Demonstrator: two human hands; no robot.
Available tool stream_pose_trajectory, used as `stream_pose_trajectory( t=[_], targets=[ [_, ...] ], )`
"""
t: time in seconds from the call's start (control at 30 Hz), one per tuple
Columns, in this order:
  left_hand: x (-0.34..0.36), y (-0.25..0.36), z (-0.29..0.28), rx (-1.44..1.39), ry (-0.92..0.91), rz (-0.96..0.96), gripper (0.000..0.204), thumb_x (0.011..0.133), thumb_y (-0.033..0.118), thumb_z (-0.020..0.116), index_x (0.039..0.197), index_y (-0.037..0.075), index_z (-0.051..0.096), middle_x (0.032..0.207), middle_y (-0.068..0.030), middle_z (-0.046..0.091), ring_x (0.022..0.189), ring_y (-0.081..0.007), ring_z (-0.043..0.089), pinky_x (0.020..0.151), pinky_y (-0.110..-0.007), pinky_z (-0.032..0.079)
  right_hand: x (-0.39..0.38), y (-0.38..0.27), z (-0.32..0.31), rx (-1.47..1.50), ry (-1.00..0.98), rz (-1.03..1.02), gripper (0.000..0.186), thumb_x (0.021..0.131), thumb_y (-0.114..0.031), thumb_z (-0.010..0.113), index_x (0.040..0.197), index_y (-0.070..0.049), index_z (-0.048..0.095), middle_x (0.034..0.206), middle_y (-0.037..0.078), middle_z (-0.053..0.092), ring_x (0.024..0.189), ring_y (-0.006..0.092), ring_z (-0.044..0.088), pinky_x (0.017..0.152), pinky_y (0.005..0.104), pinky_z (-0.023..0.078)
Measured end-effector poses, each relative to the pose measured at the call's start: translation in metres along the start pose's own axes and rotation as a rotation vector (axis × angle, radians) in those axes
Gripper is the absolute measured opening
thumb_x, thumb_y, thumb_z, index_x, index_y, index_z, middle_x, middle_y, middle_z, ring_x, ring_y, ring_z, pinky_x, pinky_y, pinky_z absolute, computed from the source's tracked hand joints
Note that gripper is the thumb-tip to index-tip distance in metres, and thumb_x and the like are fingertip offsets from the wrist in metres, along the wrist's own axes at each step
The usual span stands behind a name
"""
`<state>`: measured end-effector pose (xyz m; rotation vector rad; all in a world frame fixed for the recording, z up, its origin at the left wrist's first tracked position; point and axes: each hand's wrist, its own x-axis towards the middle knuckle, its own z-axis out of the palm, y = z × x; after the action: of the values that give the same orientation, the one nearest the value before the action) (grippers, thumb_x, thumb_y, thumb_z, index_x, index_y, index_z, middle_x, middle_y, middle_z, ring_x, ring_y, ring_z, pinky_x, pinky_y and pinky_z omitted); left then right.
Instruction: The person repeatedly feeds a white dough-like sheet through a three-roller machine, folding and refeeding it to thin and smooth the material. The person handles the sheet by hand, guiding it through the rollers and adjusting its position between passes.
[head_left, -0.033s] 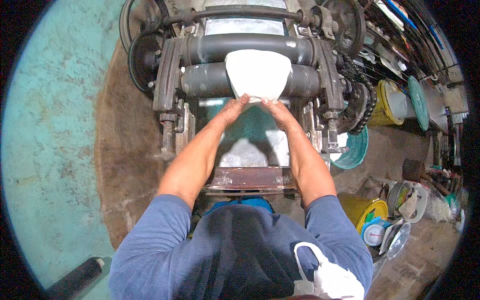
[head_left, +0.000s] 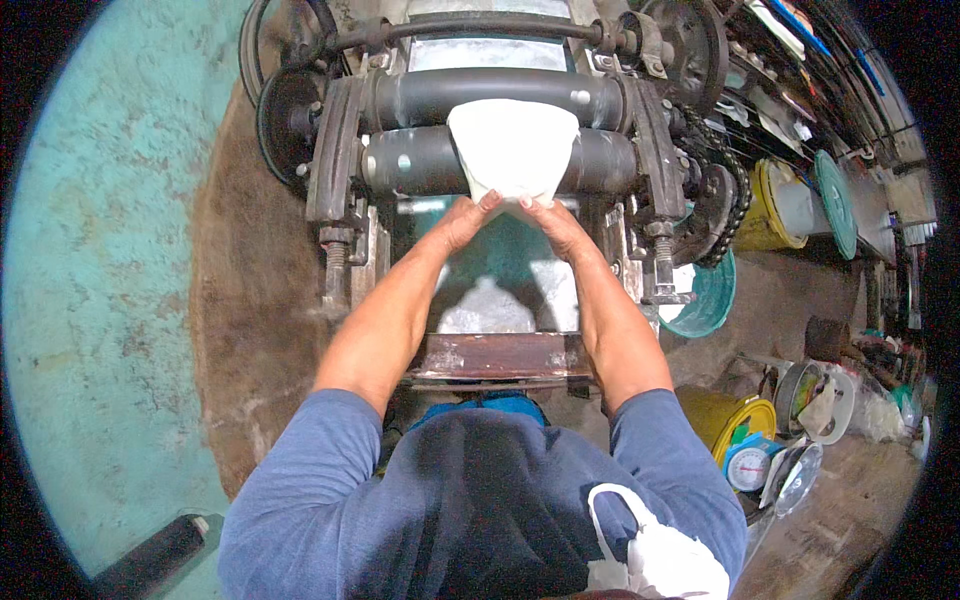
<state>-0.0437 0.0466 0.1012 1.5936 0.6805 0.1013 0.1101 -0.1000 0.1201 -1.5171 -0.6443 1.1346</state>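
Observation:
A sheet of white dough (head_left: pixel 515 145) lies over the front dark roller (head_left: pixel 410 165), its far edge reaching the back roller (head_left: pixel 420 98). My left hand (head_left: pixel 466 220) pinches the near left corner, thumb on top. My right hand (head_left: pixel 553 224) grips the near right corner in the same way. Between the hands the near edge is raised off the roller, over a pale metal slope (head_left: pixel 487 308). The fingers beneath the dough are hidden.
Gears and a chain (head_left: pixel 738 200) flank the rollers on the right; a black wheel (head_left: pixel 287 128) stands left. A wooden bar (head_left: pixel 500 357) crosses in front of me. Yellow buckets (head_left: pixel 725 425), a teal tub (head_left: pixel 712 300) and a dial scale (head_left: pixel 748 467) are at right.
The dough has shifted very slightly left, and its near edge looks a little smoother. Pale spots on the rollers sit in different places, so the rollers have turned. My hands have hardly moved.

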Motion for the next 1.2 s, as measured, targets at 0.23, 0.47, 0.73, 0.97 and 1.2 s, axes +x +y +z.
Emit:
stream_pose_trajectory(
  t=[0.23, 0.47, 0.73, 0.97, 1.2],
  targets=[
    [-0.021, 0.025, -0.008, -0.435, -0.129, -0.200, 0.074, 0.084, 0.067, 0.057, 0.121, 0.003, 0.062, 0.108, -0.0140, 0.067, 0.105, -0.0213, 0.062, 0.089, -0.034, 0.048, -0.015, -0.016, -0.003, 0.040, -0.132, 0.148, 0.086, 0.075, -0.062, 0.072, 0.133, -0.003, 0.053, 0.131, 0.015, 0.056, 0.117, 0.0258, 0.054, 0.095, 0.0406, 0.044],
    [-0.020, -0.041, 0.003, 0.119, 0.040, -0.155, 0.086, 0.083, 0.070, 0.056, 0.137, 0.004, 0.048, 0.135, -0.0142, 0.054, 0.128, -0.0257, 0.048, 0.107, -0.037, 0.036, -0.011, 0.040, 0.010, 0.045, -0.141, 0.164, 0.092, 0.077, -0.058, 0.072, 0.145, -0.006, 0.039, 0.147, 0.014, 0.041, 0.138, 0.0278, 0.032, 0.114, 0.0435, 0.021],
    [-0.022, -0.025, 0.019, -0.127, 0.205, 0.042, 0.092, 0.073, 0.066, 0.071, 0.135, 0.002, 0.049, 0.136, -0.0166, 0.052, 0.127, -0.0287, 0.046, 0.107, -0.040, 0.035, -0.009, 0.037, -0.005, -0.063, -0.110, 0.075, 0.083, 0.078, -0.059, 0.070, 0.137, -0.005, 0.049, 0.137, 0.013, 0.052, 0.128, 0.0262, 0.043, 0.108, 0.0408, 0.030],
    [-0.017, -0.032, 0.024, -0.146, 0.214, 0.035, 0.089, 0.071, 0.062, 0.075, 0.131, 0.000, 0.053, 0.127, -0.0172, 0.059, 0.122, -0.0278, 0.051, 0.105, -0.040, 0.038, -0.017, 0.065, 0.001, 0.025, -0.073, 0.085, 0.079, 0.080, -0.057, 0.072, 0.136, -0.006, 0.050, 0.135, 0.010, 0.053, 0.127, 0.0241, 0.043, 0.109, 0.0398, 0.029],
    [-0.007, -0.026, 0.008, -0.145, 0.250, 0.050, 0.093, 0.069, 0.067, 0.074, 0.128, -0.002, 0.055, 0.128, -0.0180, 0.058, 0.122, -0.0292, 0.052, 0.104, -0.040, 0.037, -0.003, 0.059, -0.005, 0.131, 0.032, 0.022, 0.085, 0.078, -0.059, 0.073, 0.138, -0.005, 0.048, 0.135, 0.010, 0.052, 0.129, 0.0234, 0.041, 0.110, 0.0412, 0.027]
  ],
)
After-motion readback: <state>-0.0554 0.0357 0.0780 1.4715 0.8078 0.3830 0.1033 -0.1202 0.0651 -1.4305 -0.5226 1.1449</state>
